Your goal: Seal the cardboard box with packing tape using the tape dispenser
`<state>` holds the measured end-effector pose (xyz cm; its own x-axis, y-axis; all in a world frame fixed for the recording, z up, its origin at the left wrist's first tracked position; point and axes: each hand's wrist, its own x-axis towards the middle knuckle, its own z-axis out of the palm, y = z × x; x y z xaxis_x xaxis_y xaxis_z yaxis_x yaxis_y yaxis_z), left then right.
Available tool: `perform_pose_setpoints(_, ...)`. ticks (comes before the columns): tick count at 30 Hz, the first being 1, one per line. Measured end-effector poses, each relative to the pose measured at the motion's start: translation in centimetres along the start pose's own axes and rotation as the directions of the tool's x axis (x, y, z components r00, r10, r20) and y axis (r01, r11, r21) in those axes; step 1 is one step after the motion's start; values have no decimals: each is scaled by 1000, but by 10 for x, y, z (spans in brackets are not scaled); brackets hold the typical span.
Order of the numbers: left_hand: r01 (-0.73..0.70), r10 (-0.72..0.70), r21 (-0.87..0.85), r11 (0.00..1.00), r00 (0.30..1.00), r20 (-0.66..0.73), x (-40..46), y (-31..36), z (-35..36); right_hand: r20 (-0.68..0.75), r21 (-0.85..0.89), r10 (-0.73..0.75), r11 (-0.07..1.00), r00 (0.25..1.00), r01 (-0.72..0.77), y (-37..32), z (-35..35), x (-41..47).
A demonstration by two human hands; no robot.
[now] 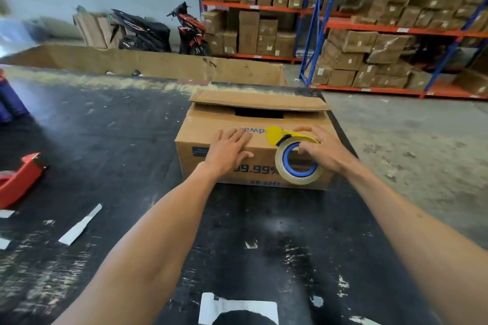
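Observation:
A brown cardboard box (200, 124) with blue print stands on the black table (105, 140) ahead of me. Its near top flap lies down; the far flap is slightly raised, leaving a dark gap between them. My left hand (228, 150) rests flat, fingers spread, over the box's near top edge. My right hand (323, 149) grips the tape dispenser (298, 163), a yellow-bladed holder with a blue core and a roll of clear tape. The dispenser sits against the box's near face at the right, with its yellow blade on the top edge.
A red tape dispenser (21, 179) lies at the table's left edge. Strips of old tape (80, 224) stick to the tabletop. A big open carton (148, 63) stands behind the table. Blue-and-orange racks (396, 29) full of boxes and two parked scooters (163, 29) fill the background.

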<state>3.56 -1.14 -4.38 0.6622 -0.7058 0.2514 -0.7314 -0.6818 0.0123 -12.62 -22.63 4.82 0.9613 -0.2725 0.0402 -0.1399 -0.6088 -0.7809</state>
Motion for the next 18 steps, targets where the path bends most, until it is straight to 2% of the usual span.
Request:
perform_pose_setpoints(6, -5, 7, -75, 997, 1000, 25, -26, 9, -11, 50, 61, -72, 996, 996, 69, -14, -28, 26)
perform_pose_setpoints(11, 11, -8, -51, 999, 998, 61, -57, 28, -28, 121, 74, -129, 990, 984, 121, -24, -33, 52)
perform_pose_setpoints(14, 2, 2, -44, 999, 996, 89, -66, 38, -48, 106, 92, -159, 984, 982, 150, -28, -33, 62)
perform_pose_setpoints(16, -11, 13, -80, 997, 1000, 14, -58, 37, -65, 92, 108, -175, 980, 980, 165, -31, -32, 67)
perform_pose_setpoints(18, -10, 3, -48, 999, 991, -131, -40, 31, -74, 65, 122, -181, 978, 981, 172, -35, -30, 70)
